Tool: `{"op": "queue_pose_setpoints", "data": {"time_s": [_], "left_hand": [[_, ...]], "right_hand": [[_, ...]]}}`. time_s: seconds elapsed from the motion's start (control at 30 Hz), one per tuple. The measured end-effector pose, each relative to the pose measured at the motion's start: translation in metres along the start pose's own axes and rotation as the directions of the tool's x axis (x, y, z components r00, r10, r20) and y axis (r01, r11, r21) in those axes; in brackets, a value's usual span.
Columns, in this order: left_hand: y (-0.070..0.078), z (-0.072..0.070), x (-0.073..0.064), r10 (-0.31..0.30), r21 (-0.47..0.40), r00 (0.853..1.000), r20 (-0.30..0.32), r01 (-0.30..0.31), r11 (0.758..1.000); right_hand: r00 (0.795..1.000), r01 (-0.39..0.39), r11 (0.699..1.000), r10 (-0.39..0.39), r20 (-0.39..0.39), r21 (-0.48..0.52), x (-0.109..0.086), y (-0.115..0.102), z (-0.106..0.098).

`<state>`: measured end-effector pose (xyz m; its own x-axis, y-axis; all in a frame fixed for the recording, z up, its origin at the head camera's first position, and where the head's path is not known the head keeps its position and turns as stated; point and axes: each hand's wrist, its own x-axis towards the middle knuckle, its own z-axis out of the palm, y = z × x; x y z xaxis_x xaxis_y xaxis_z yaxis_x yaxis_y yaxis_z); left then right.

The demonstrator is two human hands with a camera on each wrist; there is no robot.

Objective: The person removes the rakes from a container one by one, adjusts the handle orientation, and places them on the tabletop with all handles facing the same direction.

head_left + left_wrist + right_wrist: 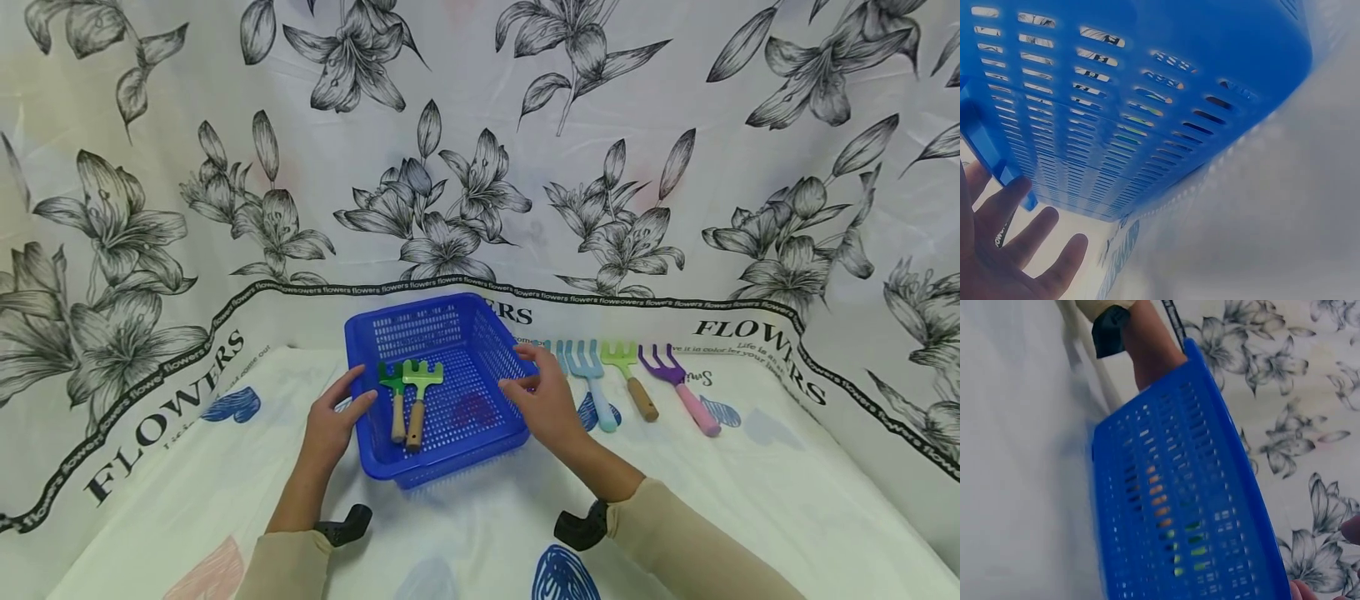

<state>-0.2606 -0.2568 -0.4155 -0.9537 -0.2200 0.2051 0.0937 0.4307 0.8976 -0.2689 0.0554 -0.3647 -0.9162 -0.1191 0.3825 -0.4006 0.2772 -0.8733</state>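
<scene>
A blue plastic basket (442,454) with slotted walls is turned at a slant in front of me. Inside, toward its left side, lie a dark green garden fork (397,408) and a light green garden fork (416,408), both with wooden handles. At the left rim is my left hand (333,425), thumb over the edge. The left wrist view has its fingers (1044,225) spread outside the wall, one fingertip overlapping the rim. My right hand (551,400) is at the right rim with thumb and index finger apart; a raised fingertip (1352,530) stands off the rim.
Right of the basket lie a light blue fork (600,404), a light green fork with a wooden handle (637,392) and a purple fork with a pink handle (693,404). More light blue prongs (558,350) show behind my right hand. A flower-printed curtain (465,225) backs the white cloth (465,550).
</scene>
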Motion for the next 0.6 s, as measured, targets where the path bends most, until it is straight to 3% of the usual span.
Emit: {"op": "queue_pose_setpoints", "data": {"time_s": [0.33,0.6], "left_hand": [[-0.001,0.001,0.001,0.008,0.002,1.0,0.0,-0.008,1.0],[-0.002,0.001,0.001,-0.001,0.007,1.0,0.01,0.001,1.0]], "right_hand": [[0.988,0.015,1.0,-0.013,0.156,-0.012,-0.002,-0.013,0.03],[0.966,0.005,0.998,0.01,0.258,-0.057,0.008,-0.015,0.035]]}}
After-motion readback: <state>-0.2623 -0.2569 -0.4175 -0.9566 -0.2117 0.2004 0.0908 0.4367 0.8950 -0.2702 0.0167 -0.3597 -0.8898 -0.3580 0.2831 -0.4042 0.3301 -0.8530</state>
